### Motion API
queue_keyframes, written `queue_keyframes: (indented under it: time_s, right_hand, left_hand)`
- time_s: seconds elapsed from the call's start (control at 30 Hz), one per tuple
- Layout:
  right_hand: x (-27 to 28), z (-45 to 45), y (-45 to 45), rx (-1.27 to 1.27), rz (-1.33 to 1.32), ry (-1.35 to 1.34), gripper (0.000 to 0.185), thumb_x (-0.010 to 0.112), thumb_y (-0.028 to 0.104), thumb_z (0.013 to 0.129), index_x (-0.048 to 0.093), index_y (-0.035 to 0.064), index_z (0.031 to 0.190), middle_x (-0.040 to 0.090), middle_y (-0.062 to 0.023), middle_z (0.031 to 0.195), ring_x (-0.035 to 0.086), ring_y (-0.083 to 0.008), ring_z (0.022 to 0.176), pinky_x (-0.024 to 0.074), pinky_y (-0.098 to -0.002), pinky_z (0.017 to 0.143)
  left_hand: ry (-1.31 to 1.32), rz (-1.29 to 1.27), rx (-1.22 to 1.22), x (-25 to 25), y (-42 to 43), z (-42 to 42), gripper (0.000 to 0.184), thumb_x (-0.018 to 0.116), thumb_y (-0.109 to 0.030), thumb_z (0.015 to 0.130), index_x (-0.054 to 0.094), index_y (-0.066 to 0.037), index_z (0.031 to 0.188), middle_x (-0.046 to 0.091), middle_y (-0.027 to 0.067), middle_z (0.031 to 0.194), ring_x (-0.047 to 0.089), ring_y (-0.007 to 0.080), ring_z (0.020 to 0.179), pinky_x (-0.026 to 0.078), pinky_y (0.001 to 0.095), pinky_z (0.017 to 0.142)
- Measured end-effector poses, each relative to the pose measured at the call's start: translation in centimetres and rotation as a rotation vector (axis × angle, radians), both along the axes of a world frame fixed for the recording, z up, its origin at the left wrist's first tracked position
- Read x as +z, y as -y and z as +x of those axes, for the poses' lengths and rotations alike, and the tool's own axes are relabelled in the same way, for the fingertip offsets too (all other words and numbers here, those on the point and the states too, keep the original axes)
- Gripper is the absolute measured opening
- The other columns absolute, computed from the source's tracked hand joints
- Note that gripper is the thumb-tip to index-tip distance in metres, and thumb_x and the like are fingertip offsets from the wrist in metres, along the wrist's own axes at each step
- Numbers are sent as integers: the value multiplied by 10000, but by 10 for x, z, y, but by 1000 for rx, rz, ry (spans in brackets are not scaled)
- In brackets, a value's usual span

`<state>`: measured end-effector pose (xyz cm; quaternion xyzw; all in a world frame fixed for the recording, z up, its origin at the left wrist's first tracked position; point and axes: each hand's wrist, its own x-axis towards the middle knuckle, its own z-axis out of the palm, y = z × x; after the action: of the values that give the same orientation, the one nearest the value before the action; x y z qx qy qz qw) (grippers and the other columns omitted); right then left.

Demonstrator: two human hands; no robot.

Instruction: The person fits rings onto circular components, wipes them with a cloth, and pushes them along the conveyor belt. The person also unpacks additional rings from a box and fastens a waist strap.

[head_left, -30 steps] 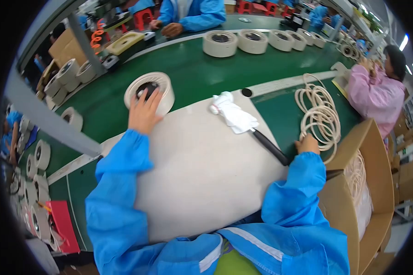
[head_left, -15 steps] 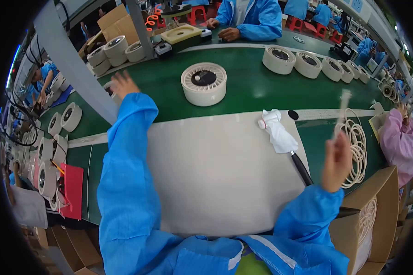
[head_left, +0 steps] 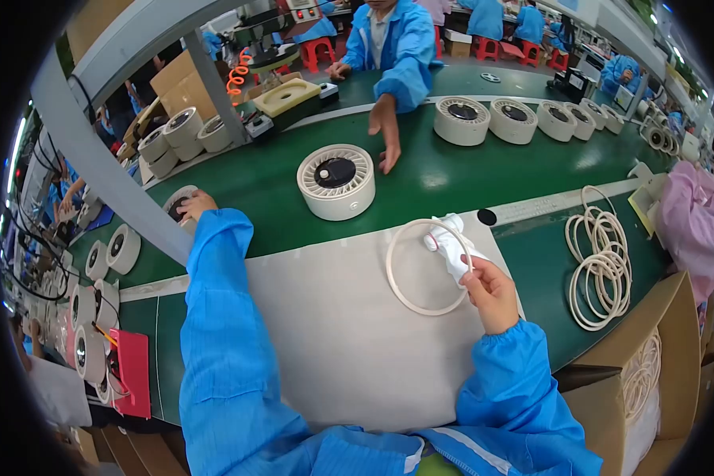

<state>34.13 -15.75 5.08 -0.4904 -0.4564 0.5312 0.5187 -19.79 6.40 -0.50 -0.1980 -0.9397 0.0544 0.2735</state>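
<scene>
My right hand (head_left: 493, 295) is closed on a thin cream ring (head_left: 394, 279), pinching its right edge and holding it above the grey mat (head_left: 333, 333). Beneath the ring, a white cloth (head_left: 450, 247) lies on the mat. At the far left, my left hand (head_left: 197, 205) grips a round white fan-like unit (head_left: 181, 195), fingers curled over its top; a metal post hides part of that unit. Another slotted white unit (head_left: 337, 189), with a black centre and a small white knob, sits on the green belt between my hands.
Several cream rings (head_left: 599, 266) lie at the right, above an open cardboard box (head_left: 674, 357). More round units (head_left: 462, 123) line the belt's far side. A co-worker's hand (head_left: 385, 131) reaches over the belt. A slanted metal post (head_left: 115, 159) stands at left beside a red bin (head_left: 135, 373).
My right hand has brought a ring leftward from the pile over the mat. My left hand has closed on the unit by the post. A co-worker's arm has stretched over the belt.
</scene>
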Motion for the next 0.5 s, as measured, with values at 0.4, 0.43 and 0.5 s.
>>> queue_keyframes:
  time_s: [0.4,0.43,0.5]
  right_hand:
    - [-22,27,-11,-199,165,257,234,498,98,836,550,4,1044,514,28,722,387,-13,572,287,-148,487]
    - [-21,30,-12,-232,142,244,238,496,102,838,549,6,1048,506,35,717,381,-11,569,283,-147,486]
    - [-18,36,-13,-257,157,222,244,497,103,839,549,6,1057,509,35,719,386,-15,572,296,-156,491]
  left_hand:
    - [270,51,-1569,90,247,212,764,713,-169,561,356,-10,1217,393,234,1213,401,343,1130,386,395,891]
    - [297,25,-1698,87,268,222,752,712,-165,562,370,-16,1215,366,233,1242,372,345,1159,377,406,902]
    - [394,-84,-1855,72,298,235,706,692,-144,584,381,-8,1203,362,228,1249,354,367,1167,347,414,931]
